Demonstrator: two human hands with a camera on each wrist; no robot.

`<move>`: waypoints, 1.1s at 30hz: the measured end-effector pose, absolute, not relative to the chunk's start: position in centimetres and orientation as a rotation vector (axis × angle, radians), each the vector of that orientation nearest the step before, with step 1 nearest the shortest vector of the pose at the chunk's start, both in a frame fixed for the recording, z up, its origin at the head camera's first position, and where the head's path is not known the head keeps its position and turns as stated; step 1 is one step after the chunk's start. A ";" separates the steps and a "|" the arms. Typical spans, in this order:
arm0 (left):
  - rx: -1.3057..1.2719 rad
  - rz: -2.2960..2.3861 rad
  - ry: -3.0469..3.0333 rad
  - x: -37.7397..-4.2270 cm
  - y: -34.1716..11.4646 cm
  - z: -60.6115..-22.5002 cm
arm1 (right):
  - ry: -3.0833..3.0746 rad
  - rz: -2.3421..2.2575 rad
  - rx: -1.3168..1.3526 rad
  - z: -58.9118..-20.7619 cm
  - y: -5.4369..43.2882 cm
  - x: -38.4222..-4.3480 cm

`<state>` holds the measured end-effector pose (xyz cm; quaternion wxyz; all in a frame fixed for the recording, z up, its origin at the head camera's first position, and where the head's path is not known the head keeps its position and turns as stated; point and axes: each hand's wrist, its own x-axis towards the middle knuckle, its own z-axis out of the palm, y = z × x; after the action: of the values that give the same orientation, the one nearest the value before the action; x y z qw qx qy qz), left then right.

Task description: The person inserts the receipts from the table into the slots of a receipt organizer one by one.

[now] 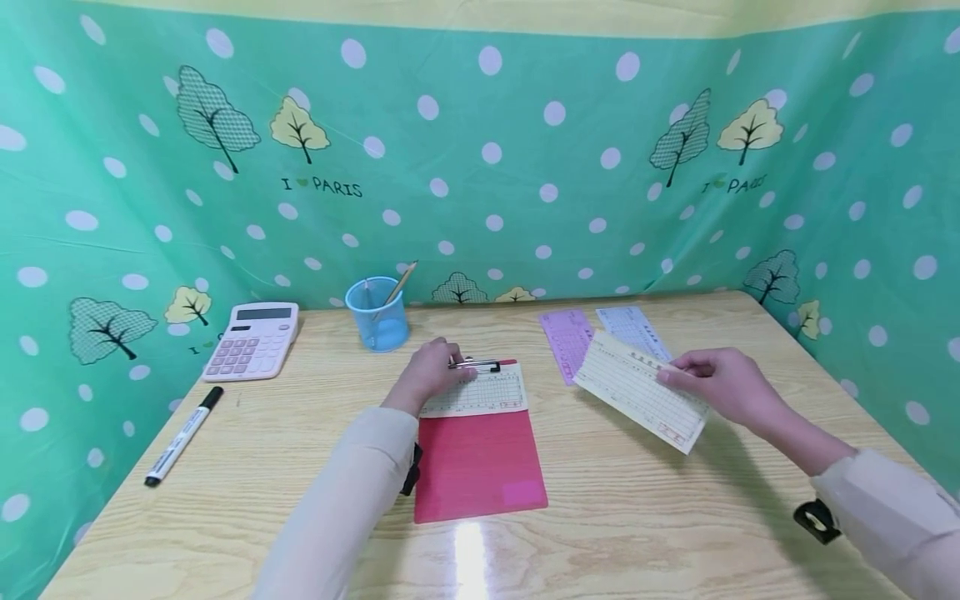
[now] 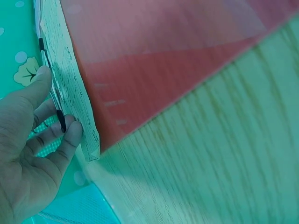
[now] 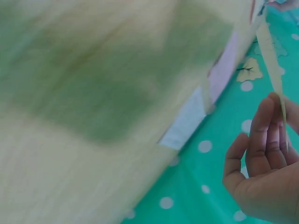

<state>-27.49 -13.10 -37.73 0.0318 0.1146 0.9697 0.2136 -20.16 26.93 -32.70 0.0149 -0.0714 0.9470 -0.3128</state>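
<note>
A red clipboard [image 1: 480,467] lies on the wooden table, with a cream printed slip [image 1: 480,400] under the metal clip [image 1: 480,364] at its far end. My left hand [image 1: 435,373] grips this clip; in the left wrist view the thumb and fingertips are on its wire lever [image 2: 53,91]. To the right, my right hand [image 1: 716,385] pinches another cream printed slip [image 1: 637,390] by its right edge and holds it tilted above the table. The right wrist view shows that slip [image 3: 271,60] nearly edge-on between thumb and fingers.
Behind the held slip lie a purple slip [image 1: 564,335] and a pale blue slip [image 1: 630,325]. A blue mesh pen cup [image 1: 382,329] with a pencil stands at the back. Left are a pink calculator [image 1: 255,342] and a marker [image 1: 182,437]. A green curtain [image 1: 480,167] hangs behind the table.
</note>
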 end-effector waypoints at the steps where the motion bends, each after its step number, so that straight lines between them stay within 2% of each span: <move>1: 0.353 0.658 2.986 -27.5 -13.0 -37.7 | 2.944 -0.984 -0.244 -32.5 26.5 -20.4; 10: 0.319 0.659 2.975 -27.6 -12.8 -37.8 | 2.804 -1.131 -0.444 -32.2 22.4 -22.2; 28: 0.308 0.656 2.959 -27.5 -12.9 -37.6 | 2.525 -1.191 -0.625 -36.1 14.5 -24.7; 33: 0.317 0.657 2.963 -27.5 -13.0 -37.6 | 2.522 -1.148 -0.589 -36.5 13.1 -25.4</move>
<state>-27.52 -12.97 -37.64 0.0451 0.1037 0.9700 0.2151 -25.35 13.13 -36.52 0.1535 -0.2054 0.8797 -0.4005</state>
